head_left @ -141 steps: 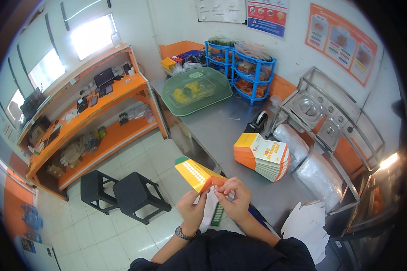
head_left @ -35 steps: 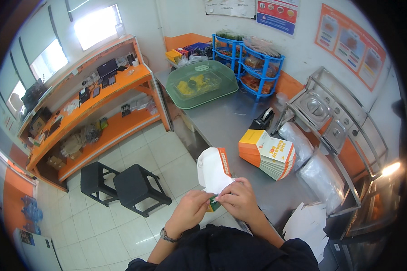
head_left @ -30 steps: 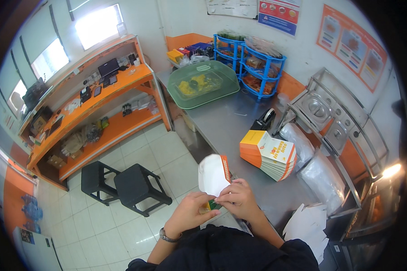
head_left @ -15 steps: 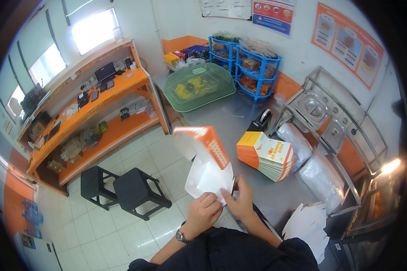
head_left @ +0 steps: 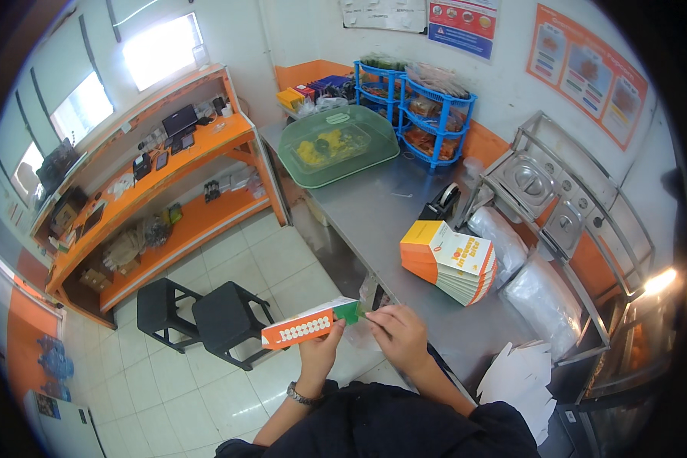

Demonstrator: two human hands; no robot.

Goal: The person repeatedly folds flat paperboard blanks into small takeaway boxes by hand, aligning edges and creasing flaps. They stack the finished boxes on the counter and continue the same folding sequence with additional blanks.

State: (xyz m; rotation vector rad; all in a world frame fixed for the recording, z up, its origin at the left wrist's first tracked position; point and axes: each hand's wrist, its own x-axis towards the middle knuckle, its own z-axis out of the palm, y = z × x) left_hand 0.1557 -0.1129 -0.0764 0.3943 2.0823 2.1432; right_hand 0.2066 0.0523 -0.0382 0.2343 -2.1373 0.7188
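In front of my body, above the floor beside the metal table, I hold a folding food carton (head_left: 299, 330) with orange, white and green faces. It lies sideways, one orange side with white dots toward me. My left hand (head_left: 320, 355) grips the carton from below, thumb against its near side. My right hand (head_left: 401, 334) pinches at the carton's green right end, fingertips closed on its edge. The carton's inside is hidden from view. To the right on the table lies a fanned stack of flat yellow, orange and white cartons (head_left: 446, 261).
The metal table (head_left: 359, 217) carries a green covered tray (head_left: 298, 172), blue tiered racks (head_left: 435, 126), a black tape dispenser (head_left: 440, 204) and plastic-wrapped packs (head_left: 542, 305). White cardboard pieces (head_left: 517, 389) lie lower right. Black stools (head_left: 233, 320) stand left, before an orange counter (head_left: 206, 156).
The carton has been turned from its open white inside to its orange side and moved lower left. My left hand has shifted its grip beneath it; my right hand now pinches its green end.
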